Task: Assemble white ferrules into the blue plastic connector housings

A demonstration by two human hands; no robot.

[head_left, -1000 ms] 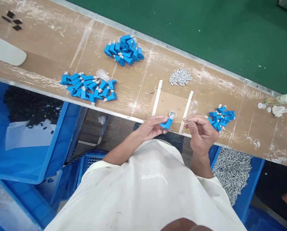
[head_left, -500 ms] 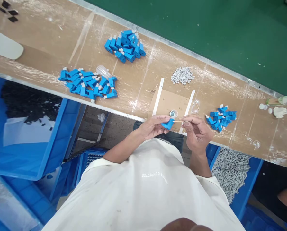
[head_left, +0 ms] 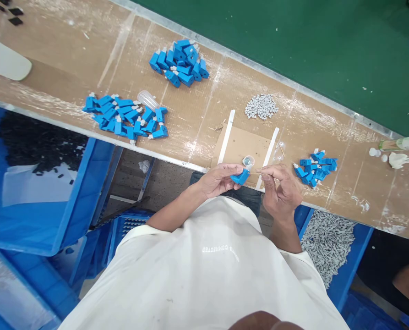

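Between the thumb and fingers of my left hand [head_left: 219, 179] is a blue plastic part [head_left: 240, 177], held near the table's front edge. My right hand [head_left: 280, 188] pinches a thin wooden toothpick [head_left: 254, 173], its tip at the right side of the blue part. Just beyond the blue part stands a small clear cup [head_left: 248, 161] with something pale inside. Cup and hands are at a cardboard sheet [head_left: 247, 140] edged by two white strips. Behind the sheet lies a heap of small grey pieces [head_left: 261, 107].
Piles of blue parts lie at the back [head_left: 180, 64], at the left [head_left: 125, 117] beside stacked clear cups [head_left: 147, 99], and at the right [head_left: 314, 168]. A toothpick container [head_left: 400, 144] lies far right. Blue bins [head_left: 72, 201] stand below the table; part of another person shows lower right.
Both hands stay almost in place, with the toothpick still against the blue part. The right hand's fingers have shifted slightly, and the camera view has moved a little.
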